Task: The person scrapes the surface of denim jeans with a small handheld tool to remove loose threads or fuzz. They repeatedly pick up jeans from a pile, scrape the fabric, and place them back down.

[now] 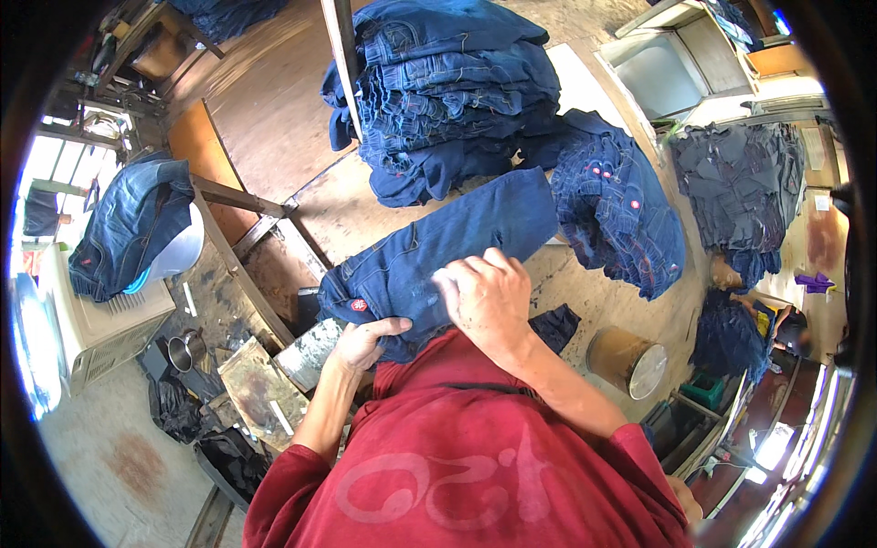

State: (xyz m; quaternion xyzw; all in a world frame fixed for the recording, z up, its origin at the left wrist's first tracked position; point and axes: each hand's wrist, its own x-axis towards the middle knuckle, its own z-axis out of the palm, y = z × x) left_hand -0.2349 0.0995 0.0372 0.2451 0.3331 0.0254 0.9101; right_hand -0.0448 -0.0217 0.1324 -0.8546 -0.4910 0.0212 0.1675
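A folded pair of dark blue jeans (429, 247) lies slantwise in front of my body, with a small red patch near its left end. My left hand (364, 344) grips that end at the near edge, thumb on top and fingers hidden underneath. Over the middle of the denim, my right hand (489, 297) is closed with its fingers curled. Whatever it may pinch is hidden. Just beyond stands a tall stack of folded jeans (448, 91). Another bunched pair of jeans (621, 192) with red marks rests to the right.
A metal post (342, 68) rises beside the stack. At left, jeans (132, 228) drape over a pale plastic casing (105, 338), near a metal mug (187, 350). A round drum (626, 361) stands at right, below a pile of dark grey garments (740, 183).
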